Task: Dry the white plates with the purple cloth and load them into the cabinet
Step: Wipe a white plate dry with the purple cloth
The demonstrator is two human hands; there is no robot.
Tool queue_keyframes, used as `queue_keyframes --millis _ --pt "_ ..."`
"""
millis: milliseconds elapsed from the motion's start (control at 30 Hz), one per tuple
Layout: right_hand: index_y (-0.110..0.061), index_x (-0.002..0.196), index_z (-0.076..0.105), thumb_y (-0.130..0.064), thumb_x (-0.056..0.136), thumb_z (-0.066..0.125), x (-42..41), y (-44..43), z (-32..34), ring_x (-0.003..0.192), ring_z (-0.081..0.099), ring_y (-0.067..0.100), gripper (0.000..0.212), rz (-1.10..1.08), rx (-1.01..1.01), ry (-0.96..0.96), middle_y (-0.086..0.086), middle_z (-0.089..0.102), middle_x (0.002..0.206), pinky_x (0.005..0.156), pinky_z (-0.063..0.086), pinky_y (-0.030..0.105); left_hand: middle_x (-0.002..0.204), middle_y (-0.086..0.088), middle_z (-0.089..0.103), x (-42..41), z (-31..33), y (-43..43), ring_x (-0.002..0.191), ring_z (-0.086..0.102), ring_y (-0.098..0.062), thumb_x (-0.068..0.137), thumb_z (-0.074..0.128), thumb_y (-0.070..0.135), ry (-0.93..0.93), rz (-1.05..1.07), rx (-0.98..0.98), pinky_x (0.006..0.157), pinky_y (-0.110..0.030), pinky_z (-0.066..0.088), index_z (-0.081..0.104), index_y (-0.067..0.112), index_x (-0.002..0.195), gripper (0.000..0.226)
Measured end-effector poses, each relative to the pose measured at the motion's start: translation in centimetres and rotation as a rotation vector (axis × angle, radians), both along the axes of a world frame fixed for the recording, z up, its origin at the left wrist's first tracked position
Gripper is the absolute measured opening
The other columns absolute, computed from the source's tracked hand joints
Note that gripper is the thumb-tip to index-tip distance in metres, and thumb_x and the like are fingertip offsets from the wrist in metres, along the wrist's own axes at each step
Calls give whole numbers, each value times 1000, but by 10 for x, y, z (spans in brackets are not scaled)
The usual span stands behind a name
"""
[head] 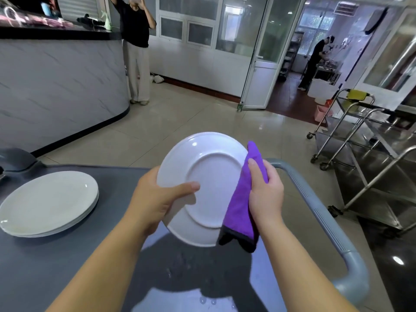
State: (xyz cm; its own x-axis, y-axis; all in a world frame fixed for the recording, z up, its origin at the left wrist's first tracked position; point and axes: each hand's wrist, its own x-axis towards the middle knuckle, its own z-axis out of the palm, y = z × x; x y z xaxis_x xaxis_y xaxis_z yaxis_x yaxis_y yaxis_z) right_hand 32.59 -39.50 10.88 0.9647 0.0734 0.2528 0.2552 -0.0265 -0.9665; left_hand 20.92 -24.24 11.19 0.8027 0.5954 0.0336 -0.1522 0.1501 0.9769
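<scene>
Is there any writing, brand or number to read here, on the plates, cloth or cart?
No readable text anywhere.
The held round white plate, the purple cloth, the stack of white plates and the grey plastic cart top are unmarked.
Small shapes on the far wall are too blurred.

left hand point(157, 199): grips plate point(211, 158), thumb on top | right hand point(266, 192): clutches cloth point(240, 212) | forearms point(108, 266): extended forward

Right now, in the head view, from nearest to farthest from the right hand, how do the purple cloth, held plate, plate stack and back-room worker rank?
1. Purple cloth, gripped in the right hand.
2. Held plate, just left, touching the cloth.
3. Plate stack, far left on the grey cart.
4. Worker, back room, upper right.
</scene>
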Motion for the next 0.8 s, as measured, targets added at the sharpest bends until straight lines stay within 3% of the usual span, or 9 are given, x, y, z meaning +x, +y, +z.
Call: queue_keyframes --millis 100,200,300,433,533,667,800 --pt "-30 92 63 -34 94 58 0 -1 21 78 58 -2 6 83 -137 -193 -18 65 84 69 43 13 89 4 75 -2 5 5 78 72 -17 38 91 12 -22 31 45 57 -27 55 70 26 96 64" --pt "-35 97 61 -38 93 59 0 1 35 84 58 -2 6 20 -99 -275 -24 64 87 75 45 15 92 3 75 -2 8 1 81 72 -19 40 89 23 -116 123 42 62 -32 57 71 26 94 58" --pt "-36 100 60 -39 95 55 -5 6 27 84 58 -6 8 -82 45 -160 -29 63 86 76 43 20 91 4 75 1 8 -12 83 71 -16 47 89 15 -198 183 6 66 -30 58 70 24 94 52" --pt "-23 104 62 -36 97 51 -25 13 -5 76 57 -2 18 -140 181 16 -23 62 79 70 43 20 87 2 75 3 -4 -28 82 71 -17 49 88 5 -223 181 -153 66 -29 57 67 17 98 55" --pt "-17 96 62 -28 97 55 -17 2 3 68 54 -6 12 -94 105 -98 -23 60 72 63 41 11 84 3 75 -1 -10 -19 78 71 -17 44 88 6 -146 80 -131 64 -31 58 68 20 94 56" --pt "-24 101 63 -32 92 62 -4 -9 33 82 58 1 12 91 -171 -285 -19 64 87 76 46 17 95 -1 74 -2 -3 0 85 71 -21 36 87 29 -142 60 -62 63 -31 55 66 21 100 68" --pt "-30 105 62 -37 92 61 -5 -7 38 89 59 -4 15 -13 -114 -299 -25 64 92 78 45 14 90 0 73 -1 2 -7 81 71 -21 39 87 27 -216 138 -62 63 -31 55 66 22 94 59"
